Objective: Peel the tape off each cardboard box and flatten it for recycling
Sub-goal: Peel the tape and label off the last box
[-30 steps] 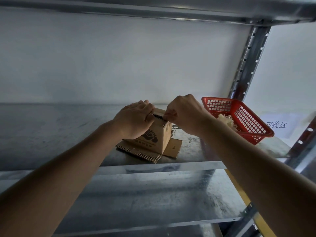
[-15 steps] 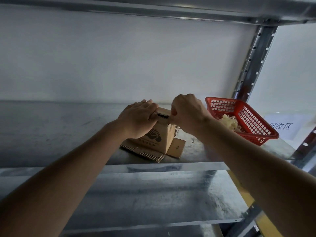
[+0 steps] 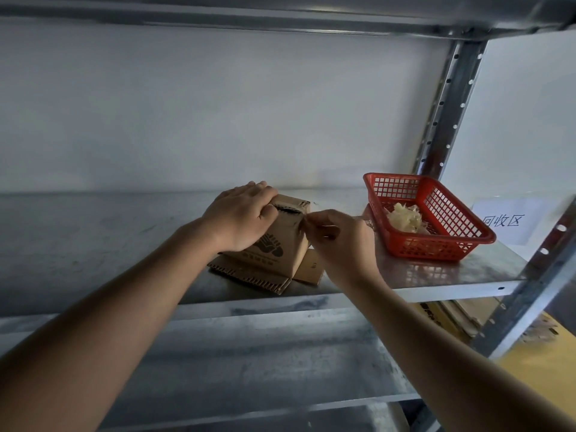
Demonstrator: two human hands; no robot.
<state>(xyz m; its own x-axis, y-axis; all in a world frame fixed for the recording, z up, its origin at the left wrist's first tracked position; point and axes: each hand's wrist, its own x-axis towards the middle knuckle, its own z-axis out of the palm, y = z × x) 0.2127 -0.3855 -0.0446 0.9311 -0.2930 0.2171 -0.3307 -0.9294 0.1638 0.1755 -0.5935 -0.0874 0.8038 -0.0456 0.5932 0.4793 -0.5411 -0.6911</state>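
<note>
A small brown cardboard box with a dark printed logo stands upright on the metal shelf, its bottom flaps splayed out flat. My left hand lies over the box's top left edge and grips it. Just right of the box, my right hand pinches a thin strip of clear tape that leads from the box's upper right corner. The tape is hard to make out.
A red plastic basket holding a wad of crumpled tape sits on the shelf right of the box. A white paper label is on the wall behind it. A steel upright stands at the right; flattened cardboard lies below.
My right hand has come off the box's top and moved down and to the right, pulling tape away. The left hand stays on the box. The view has shifted a little.
</note>
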